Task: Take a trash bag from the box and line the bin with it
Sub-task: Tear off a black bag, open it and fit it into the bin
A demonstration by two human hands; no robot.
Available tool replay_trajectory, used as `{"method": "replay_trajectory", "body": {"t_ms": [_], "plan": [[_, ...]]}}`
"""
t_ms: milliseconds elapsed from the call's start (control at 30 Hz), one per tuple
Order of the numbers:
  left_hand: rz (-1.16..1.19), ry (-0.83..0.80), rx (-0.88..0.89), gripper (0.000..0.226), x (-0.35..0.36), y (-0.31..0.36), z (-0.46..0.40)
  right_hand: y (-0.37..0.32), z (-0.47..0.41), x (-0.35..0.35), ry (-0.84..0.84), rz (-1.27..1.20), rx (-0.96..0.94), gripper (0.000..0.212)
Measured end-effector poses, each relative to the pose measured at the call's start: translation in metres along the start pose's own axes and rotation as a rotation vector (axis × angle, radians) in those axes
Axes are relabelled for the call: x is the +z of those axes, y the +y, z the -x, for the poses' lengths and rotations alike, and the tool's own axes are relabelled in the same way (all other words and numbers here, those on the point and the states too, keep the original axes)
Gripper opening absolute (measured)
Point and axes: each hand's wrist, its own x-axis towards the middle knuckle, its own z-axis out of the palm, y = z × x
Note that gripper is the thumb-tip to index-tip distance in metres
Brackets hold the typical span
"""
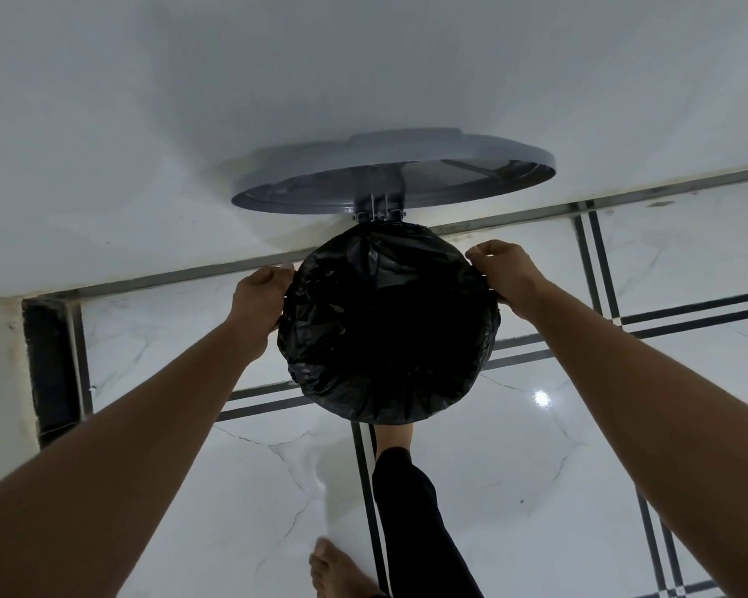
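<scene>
A round bin stands on the floor against the wall, seen from straight above. A black trash bag (385,325) covers its whole mouth and folds down over the rim, so the bin's body is hidden. The grey lid (407,157) stands open on its hinge behind the bin, leaning toward the wall. My left hand (258,302) grips the bag's edge at the rim's left side. My right hand (499,271) grips the bag's edge at the upper right of the rim. No bag box is in view.
The floor is white marble-look tile (536,468) with dark border strips. A white wall (277,79) rises behind the bin. My one foot (396,435) sits under the bin's front edge; the other foot (337,571) stands nearer. A dark gap (52,364) opens at the left.
</scene>
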Motion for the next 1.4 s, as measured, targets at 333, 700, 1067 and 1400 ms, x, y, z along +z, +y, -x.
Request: {"method": "replay_trajectory", "body": {"t_ms": [333, 700, 1067, 1400], "plan": [[0.244, 0.165, -0.024, 0.021, 0.01, -0.066, 0.071, 0.046, 0.06, 0.015, 0.101, -0.256, -0.026, 0.024], [0.353, 0.275, 0.072, 0.016, 0.002, -0.092, 0.072, 0.051, 0.056, 0.004, 0.039, -0.445, 0.052, 0.021], [0.497, -0.128, -0.174, 0.034, -0.004, -0.126, 0.098, 0.094, 0.105, 0.035, 0.213, -0.662, -0.03, 0.023], [0.305, -0.208, 0.01, 0.062, -0.009, -0.134, 0.102, 0.111, 0.097, 0.022, -0.047, -0.783, 0.268, 0.043]]}}
